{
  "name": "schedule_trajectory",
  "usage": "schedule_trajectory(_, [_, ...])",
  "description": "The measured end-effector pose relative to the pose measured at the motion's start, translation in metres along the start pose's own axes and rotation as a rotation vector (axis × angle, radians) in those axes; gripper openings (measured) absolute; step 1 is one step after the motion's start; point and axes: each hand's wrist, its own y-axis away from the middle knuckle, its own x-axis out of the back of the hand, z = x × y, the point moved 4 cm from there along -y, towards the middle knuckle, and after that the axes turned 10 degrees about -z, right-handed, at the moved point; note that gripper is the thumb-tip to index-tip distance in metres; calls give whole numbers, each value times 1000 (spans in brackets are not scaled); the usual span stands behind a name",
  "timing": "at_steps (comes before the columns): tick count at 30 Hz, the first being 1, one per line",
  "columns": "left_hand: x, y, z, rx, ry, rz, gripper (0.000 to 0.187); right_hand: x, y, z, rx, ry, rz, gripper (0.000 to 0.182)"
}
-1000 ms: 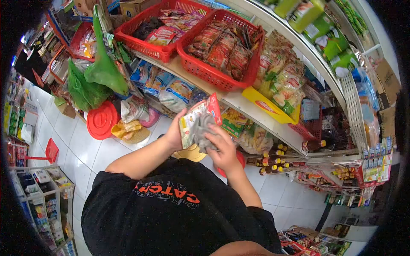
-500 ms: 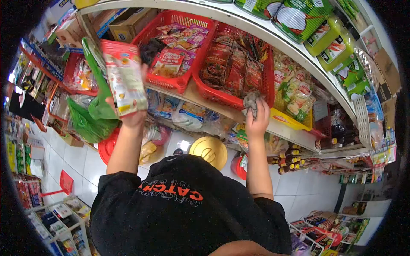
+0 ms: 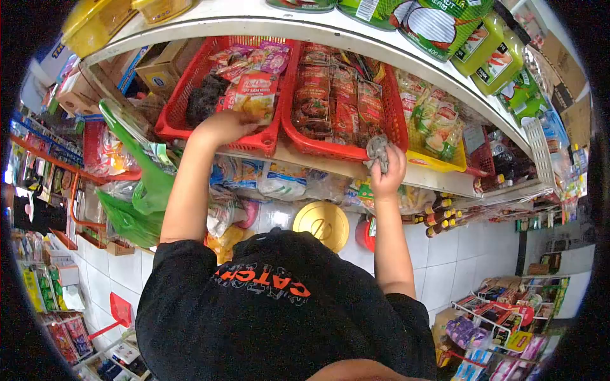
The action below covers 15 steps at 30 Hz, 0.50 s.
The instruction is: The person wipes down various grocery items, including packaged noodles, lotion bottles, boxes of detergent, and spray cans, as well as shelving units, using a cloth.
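My left hand [image 3: 223, 129] reaches over the front rim of a red plastic basket [image 3: 173, 117]. Its fingers stretch flat at the near edge of an orange-red seasoning packet [image 3: 255, 95], and no packet is raised in it. Whether the fingertips press on the packet is hard to see. In my right hand [image 3: 390, 170] is a crumpled grey cloth [image 3: 379, 151], held at the front right corner of a second red basket [image 3: 321, 147]. Rows of red sachets [image 3: 345, 95] fill that basket.
A white shelf [image 3: 241, 26] with green cans [image 3: 434, 28] and bottles overhangs the baskets. A yellow basket [image 3: 438, 160] of packets stands to the right. Green plastic bags [image 3: 149, 190] hang at left. Below are a gold round lid [image 3: 321, 227] and dark bottles [image 3: 438, 219].
The red-and-white packet my left hand held up is no longer in it; that hand has moved right to the basket. My right hand stays near the same corner with the cloth.
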Motion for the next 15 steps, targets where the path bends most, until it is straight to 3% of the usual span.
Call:
schedule_trajectory(2, [-1,-17,-16,-115,64,-30,55,-1,2,1,1,16,15,39])
schedule_trajectory(5, [30,-28,-14,56,32,-13,51,-2,1,2,26,12,27,38])
schedule_trajectory(6, [35,-53,-30,5,-83,135,51,-1,0,1,19,12,24,38])
schedule_trajectory(9, [89,-56,-1,27,-122,321,50,0,-2,-1,-8,12,24,37])
schedule_trajectory(11, [112,-71,9,-286,11,762,47,0,-1,0,-20,0,28,37])
schedule_trajectory(13, [124,-113,5,-395,-169,934,38,0,-1,1,-11,38,45,37])
schedule_trajectory(15, [109,-154,-2,-350,-296,1012,34,0,-2,-1,-22,46,43,37])
